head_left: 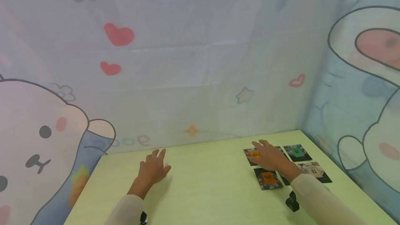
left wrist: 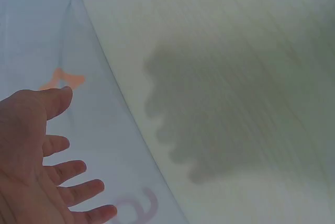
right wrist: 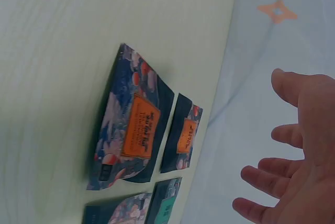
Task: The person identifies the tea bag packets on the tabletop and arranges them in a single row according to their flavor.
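Observation:
Several flat dark sachets lie in two rows on the right part of the table. A front sachet [head_left: 268, 179] and a back sachet [head_left: 249, 152] carry orange labels. Farther right are a green-labelled sachet [head_left: 298, 152] and a pale-labelled sachet [head_left: 314, 171]; those between are partly hidden by my right hand and forearm. My right hand [head_left: 268, 155] is over the back row, its fingers spread and holding nothing. In the right wrist view, the nearest orange-labelled sachet [right wrist: 131, 124] looks slightly puffed. My left hand [head_left: 152, 169] hovers over the left of the table, fingers loosely spread, casting a shadow.
The pale wood-grained table [head_left: 203, 183] meets a printed cloth backdrop [head_left: 187, 61] behind it. Another printed cloth [head_left: 353, 114] hangs along its right edge. A dark wrist device [head_left: 292, 202] sits under my right sleeve.

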A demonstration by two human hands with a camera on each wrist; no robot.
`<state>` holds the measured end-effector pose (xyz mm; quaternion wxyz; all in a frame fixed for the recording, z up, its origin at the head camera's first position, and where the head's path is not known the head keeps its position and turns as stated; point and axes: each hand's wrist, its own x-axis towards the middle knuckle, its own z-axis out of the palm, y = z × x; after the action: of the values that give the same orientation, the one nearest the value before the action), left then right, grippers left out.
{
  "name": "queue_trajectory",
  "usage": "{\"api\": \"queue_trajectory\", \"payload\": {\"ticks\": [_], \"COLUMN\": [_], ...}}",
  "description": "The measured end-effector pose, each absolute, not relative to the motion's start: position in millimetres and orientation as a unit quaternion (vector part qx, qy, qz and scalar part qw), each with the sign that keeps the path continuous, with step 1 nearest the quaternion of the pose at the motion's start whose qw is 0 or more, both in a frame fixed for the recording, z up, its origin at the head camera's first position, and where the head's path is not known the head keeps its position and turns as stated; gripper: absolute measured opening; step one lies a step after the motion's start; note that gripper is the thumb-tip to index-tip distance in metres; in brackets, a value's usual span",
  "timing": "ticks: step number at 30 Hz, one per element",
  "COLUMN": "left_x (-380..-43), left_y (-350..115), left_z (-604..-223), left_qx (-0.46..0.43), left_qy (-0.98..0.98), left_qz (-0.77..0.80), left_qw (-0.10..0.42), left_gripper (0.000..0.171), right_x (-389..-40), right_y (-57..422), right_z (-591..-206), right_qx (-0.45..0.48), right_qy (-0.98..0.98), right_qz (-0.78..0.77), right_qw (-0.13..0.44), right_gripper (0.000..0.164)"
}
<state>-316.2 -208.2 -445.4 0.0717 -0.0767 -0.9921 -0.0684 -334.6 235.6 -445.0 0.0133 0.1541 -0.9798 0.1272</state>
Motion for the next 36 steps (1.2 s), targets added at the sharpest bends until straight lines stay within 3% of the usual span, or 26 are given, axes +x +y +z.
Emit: {"api": "queue_trajectory", "payload": {"ticks": [11,26,36], "left_x": [-338,-358,-372], "left_y": [-147,-79,-26], "left_z": [-473,-473,-481], "left_qx": [-0.138,-0.211,-0.249], "left_qy": [-0.980,-0.962,-0.952], "left_qz": [-0.110,-0.143,-0.150], "left_qw": [0.089,0.101,0.097], "left_gripper": [0.059,0.047,0.042], "right_x": [-321,-306,-306], "right_y": [253,272,270], "right_z": [-464,-488,-509], "right_qx": [0.127,0.146,0.200], "right_qy": [-0.980,-0.969,-0.967], "right_qz": [0.151,0.197,0.155], "right_qw": [0.011,-0.016,0.026], "right_gripper": [0.063,0.037,0.034]}}
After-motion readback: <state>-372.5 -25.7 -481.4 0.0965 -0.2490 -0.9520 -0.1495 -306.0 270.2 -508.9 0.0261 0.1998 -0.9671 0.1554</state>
